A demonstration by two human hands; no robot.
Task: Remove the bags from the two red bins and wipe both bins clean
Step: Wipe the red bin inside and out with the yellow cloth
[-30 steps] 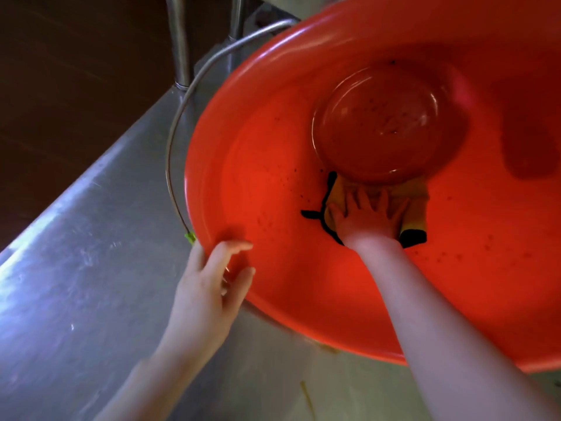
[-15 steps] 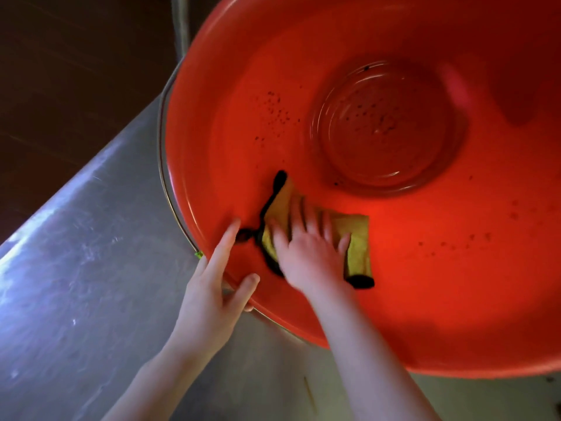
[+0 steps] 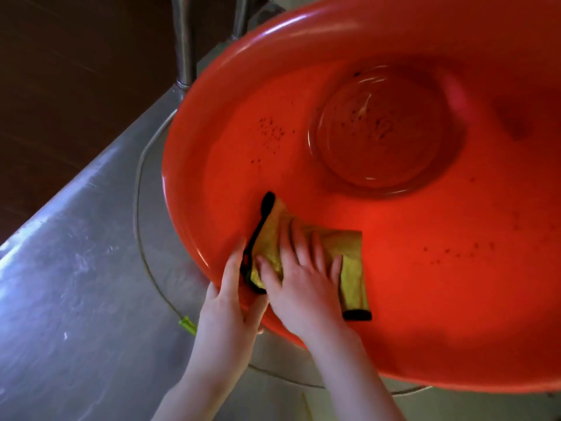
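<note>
Right hand (image 3: 303, 287) presses a folded yellow cloth with black trim (image 3: 349, 253) flat against the red plastic bin (image 3: 425, 238)'s inner wall, left hand (image 3: 226, 317) gripping the rim, all on the steel counter (image 3: 76, 284).

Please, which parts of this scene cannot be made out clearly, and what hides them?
1. Red bin: right side and top cut off by the head view's edges.
2. Yellow cloth: its middle is hidden under the right hand.
3. Left hand: its grip below the rim is hidden by the bin.
4. Dark specks: too small to identify.

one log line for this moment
step: wiping bin inside | right hand: flat on cloth, pressing it to wall | left hand: grips bin rim | specks: on wall and base
</note>
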